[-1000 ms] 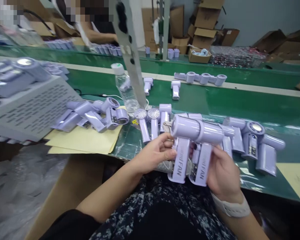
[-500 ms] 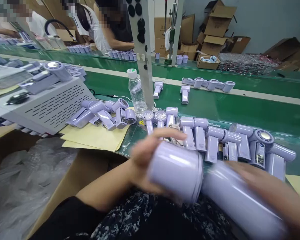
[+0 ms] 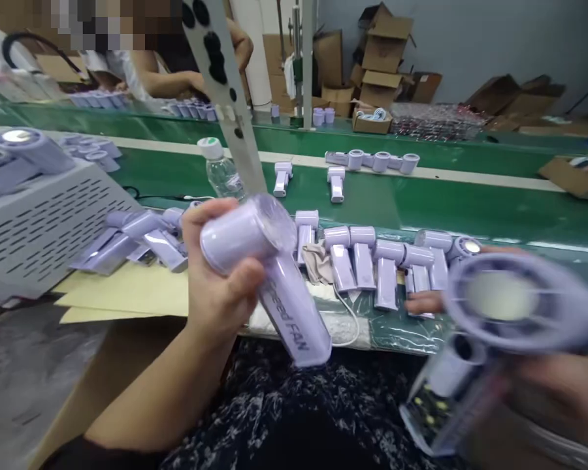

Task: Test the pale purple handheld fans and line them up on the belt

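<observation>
My left hand (image 3: 213,287) is wrapped around the head of a lavender handheld fan (image 3: 291,313). Its handle slants down to the right, and dark lettering ending in "FAN" runs along it. At the lower right, my right hand (image 3: 558,385) grips a second handheld fan (image 3: 502,297), blurred by motion. That one's round head faces up, with a pale disc at its centre. Its handle stands open at the side and shows a circuit board and a white cylinder. A row of similar fans (image 3: 386,281) lies on the bench beyond both hands.
More fans (image 3: 164,248) are piled on yellow sheets (image 3: 127,294) beside a slotted grey metal box (image 3: 88,228). A plastic bottle (image 3: 220,171) stands by a metal post (image 3: 232,111). Beyond runs a green conveyor (image 3: 470,202) carrying fans; people work across it.
The view has swung right. My hands have moved apart, the left fan now pointing its handle down to the right. In my right hand, the second fan has turned its round face and open handle into view.
</observation>
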### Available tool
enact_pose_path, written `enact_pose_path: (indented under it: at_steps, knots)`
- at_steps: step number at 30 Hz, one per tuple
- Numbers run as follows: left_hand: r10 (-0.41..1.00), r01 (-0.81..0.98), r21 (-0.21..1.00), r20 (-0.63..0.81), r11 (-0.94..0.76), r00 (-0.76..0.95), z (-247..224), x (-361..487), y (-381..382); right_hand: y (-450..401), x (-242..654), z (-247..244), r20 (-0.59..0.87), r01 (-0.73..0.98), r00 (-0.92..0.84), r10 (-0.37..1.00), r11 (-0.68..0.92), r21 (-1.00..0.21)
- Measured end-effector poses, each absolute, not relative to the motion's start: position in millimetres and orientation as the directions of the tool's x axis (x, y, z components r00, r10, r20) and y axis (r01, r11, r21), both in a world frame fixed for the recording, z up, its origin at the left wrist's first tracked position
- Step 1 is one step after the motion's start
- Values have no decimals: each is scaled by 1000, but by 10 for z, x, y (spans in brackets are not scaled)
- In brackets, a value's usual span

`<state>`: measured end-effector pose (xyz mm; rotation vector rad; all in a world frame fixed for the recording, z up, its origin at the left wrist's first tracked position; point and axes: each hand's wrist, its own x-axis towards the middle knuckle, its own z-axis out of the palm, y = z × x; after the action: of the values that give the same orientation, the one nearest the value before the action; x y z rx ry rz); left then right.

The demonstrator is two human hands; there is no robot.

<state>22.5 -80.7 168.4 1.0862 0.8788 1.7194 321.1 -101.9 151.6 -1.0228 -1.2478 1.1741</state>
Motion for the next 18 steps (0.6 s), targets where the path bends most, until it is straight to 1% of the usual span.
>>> enact_pose_path:
  at_steps: [1, 3, 5, 6, 7, 8, 9, 10, 11, 12, 13, 14, 15, 16, 17, 18]
  knots:
    - [912, -291, 870, 340, -398, -231, 1648, 352, -827, -995, 3092, 1502, 116, -94, -39, 992, 112, -989]
    - [866, -212, 846, 442, -489, -235, 1533, 622, -843, -965, 2812, 1431, 50, -128, -105, 993, 36, -991]
    - [769, -90, 772, 602, -629, -215, 1388, 845, -814, -944, 2577, 1344, 69, -145, -294, 953, 27, -989]
    - [718, -36, 724, 675, -689, -171, 1320, 911, -777, -929, 2523, 1310, 91, -128, -375, 922, 45, -991]
    - [692, 11, 694, 718, -719, -76, 1263, 931, -724, -909, 2534, 1290, 103, -92, -425, 899, 70, -993]
    - [689, 63, 686, 723, -725, 48, 1218, 901, -653, -882, 2620, 1284, 96, -34, -430, 898, 90, -995]
    - [699, 129, 688, 697, -714, 159, 1182, 818, -569, -849, 2786, 1290, 74, 45, -376, 924, 98, -994]
    - [723, 258, 676, 644, -690, 250, 1153, 689, -474, -814, 3029, 1304, 45, 149, -259, 965, 86, -985]
    - [755, 412, 641, 614, -647, 230, 1125, 524, -376, -778, 3335, 1320, 22, 259, -96, 995, 46, -965]
    - [788, 544, 623, 604, -562, 122, 1093, 338, -284, -744, 3684, 1331, 35, 402, 157, 987, -31, -915]
    - [807, 626, 632, 591, -457, -7, 1056, 148, -205, -713, 4053, 1332, 83, 539, 405, 911, -164, -826]
    - [800, 650, 657, 587, -381, -124, 1013, -29, -146, -685, 4416, 1322, 133, 630, 561, 817, -318, -708]
    - [858, 681, 687, 485, -256, -167, 965, -181, -108, -658, 4748, 1301, 152, 655, 656, 739, -457, -602]
    - [879, 682, 716, 412, -151, -239, 916, -301, -89, -629, 5031, 1275, 140, 652, 690, 710, -526, -546]
    - [907, 679, 732, 324, -59, -270, 870, -388, -87, -593, 5253, 1251, 143, 647, 697, 703, -530, -548]
    - [927, 671, 741, 237, 21, -291, 830, -447, -96, -544, 5411, 1239, 167, 661, 682, 712, -501, -559]
